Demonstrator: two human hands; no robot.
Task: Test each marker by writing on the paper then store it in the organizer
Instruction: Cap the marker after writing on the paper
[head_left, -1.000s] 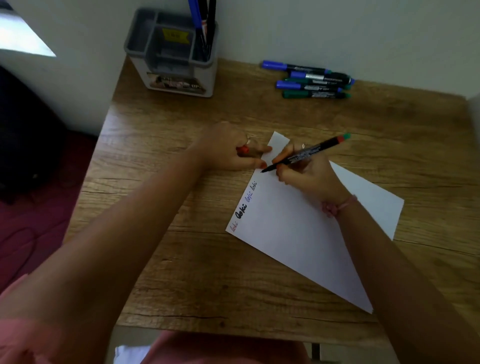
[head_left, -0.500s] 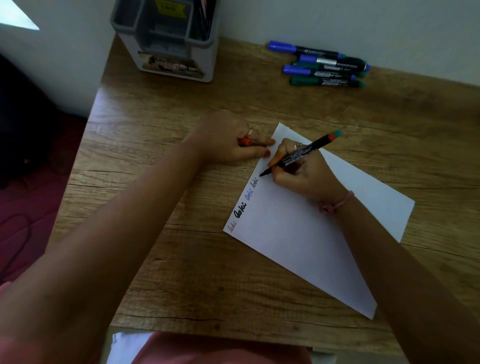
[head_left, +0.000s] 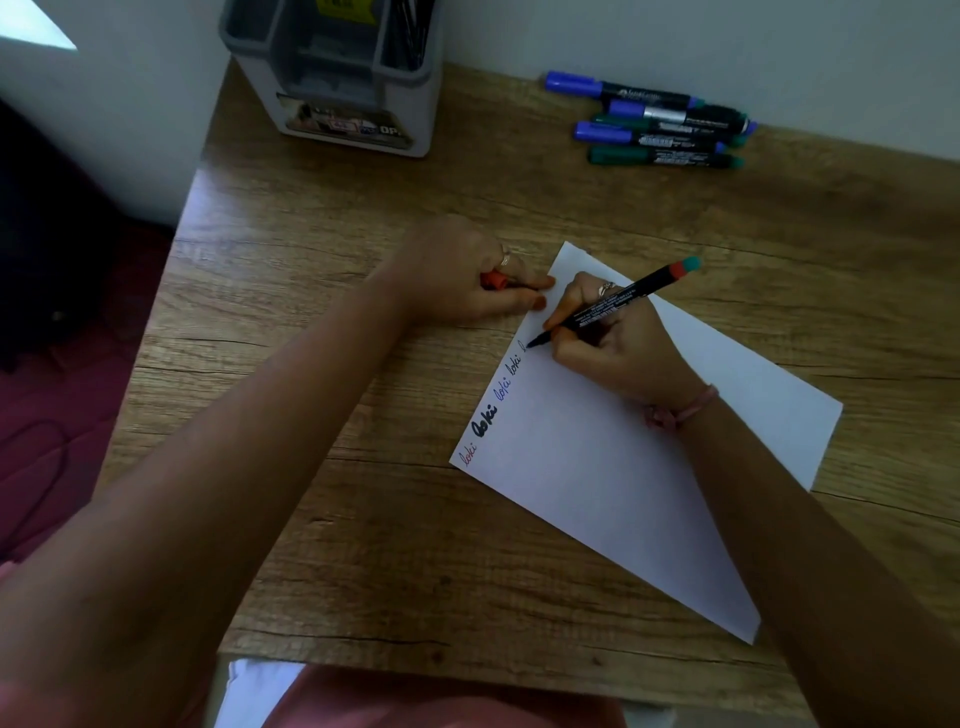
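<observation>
Pinning the paper (head_left: 649, 467) while clutching the cap (head_left: 493, 280), the left hand (head_left: 467, 280) freed the right hand (head_left: 618, 348), clamped on the marker (head_left: 613, 301), to write.

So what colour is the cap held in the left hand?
Red-orange; the cap shows in the head view, tucked in the left hand.

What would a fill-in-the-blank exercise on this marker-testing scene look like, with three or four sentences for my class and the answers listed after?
1. The right hand presses the tip of a black marker onto the ____.
2. The left hand keeps a ____ cap in its grip.
3. The grey organizer stands at the table's far ____ corner.
4. The word "loki" is finished ____ times along the sheet's edge.

Answers: paper; red; left; four
</observation>
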